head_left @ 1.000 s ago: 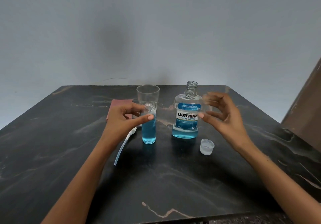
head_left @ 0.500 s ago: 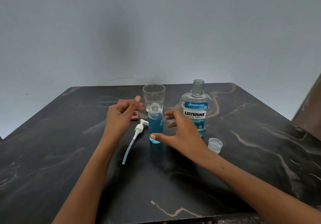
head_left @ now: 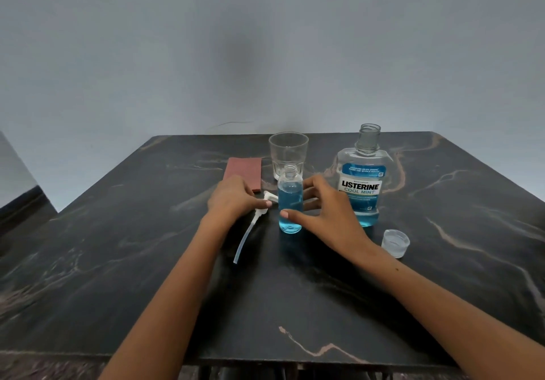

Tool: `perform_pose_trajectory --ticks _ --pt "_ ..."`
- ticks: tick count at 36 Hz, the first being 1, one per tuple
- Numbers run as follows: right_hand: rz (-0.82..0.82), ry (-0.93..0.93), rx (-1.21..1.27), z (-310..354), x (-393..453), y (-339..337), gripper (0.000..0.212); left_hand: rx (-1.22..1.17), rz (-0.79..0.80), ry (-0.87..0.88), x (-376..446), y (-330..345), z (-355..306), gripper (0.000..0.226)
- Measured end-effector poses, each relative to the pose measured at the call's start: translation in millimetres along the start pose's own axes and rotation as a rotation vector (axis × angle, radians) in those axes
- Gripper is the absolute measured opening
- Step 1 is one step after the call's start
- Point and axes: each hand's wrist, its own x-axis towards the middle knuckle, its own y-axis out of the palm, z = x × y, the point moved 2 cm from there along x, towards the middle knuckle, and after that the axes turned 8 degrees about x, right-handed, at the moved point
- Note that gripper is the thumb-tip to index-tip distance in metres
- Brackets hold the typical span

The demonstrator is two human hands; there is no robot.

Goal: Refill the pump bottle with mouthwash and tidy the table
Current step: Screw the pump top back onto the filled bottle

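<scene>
Head view: hands flank pump bottle [head_left: 290,202] mid-table.

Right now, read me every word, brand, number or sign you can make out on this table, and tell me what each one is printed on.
"LISTERINE": white band on the mouthwash bottle label.
"COOL MINT": just beneath it, same label.
Blue band above the brand: two lines of white print, too small to read.
Small print below "COOL MINT", and the square codes: blurred, unreadable.
Small pump bottle, glass, cap, pump head, reddish pad: no text visible.
</scene>
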Motion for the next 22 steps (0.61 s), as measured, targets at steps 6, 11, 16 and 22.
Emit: perform_pose_trajectory --ticks 6,11,16,22 --pt "0.015 -0.021 -0.053 3 -2 0 0.054 0.092 0.001 0.026 2 -1 -9 0.035" --pt "0.041 -0.013 -0.044 2 -1 -2 0.054 -0.038 -0.059 0.086 2 -8 -9 0.036" --pt "0.053 -0.001 -0.023 0 -1 -3 0.053 -0.462 -0.271 0.227 -3 -39 -18 0.023" --pt "0.062 0.016 0.002 -2 0 -3 0.053 -0.783 -0.411 0.350 -15 -75 -37 0.017"
